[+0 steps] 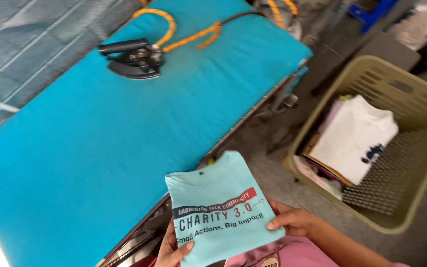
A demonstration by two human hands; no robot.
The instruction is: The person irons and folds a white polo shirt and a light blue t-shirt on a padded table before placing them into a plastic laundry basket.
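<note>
I held a folded light blue T-shirt in both hands, just past the near edge of the turquoise worktop. My left hand had its grip closed on the lower left corner, thumb pressed on top; my right hand pinched the right edge. A black iron sat far back on the worktop. To my right, a beige laundry basket on the floor held folded clothes.

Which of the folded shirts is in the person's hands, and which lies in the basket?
The light blue folded shirt with printed lettering is held by both the left hand and right hand. The white one lies atop the pile in the beige laundry basket.
</note>
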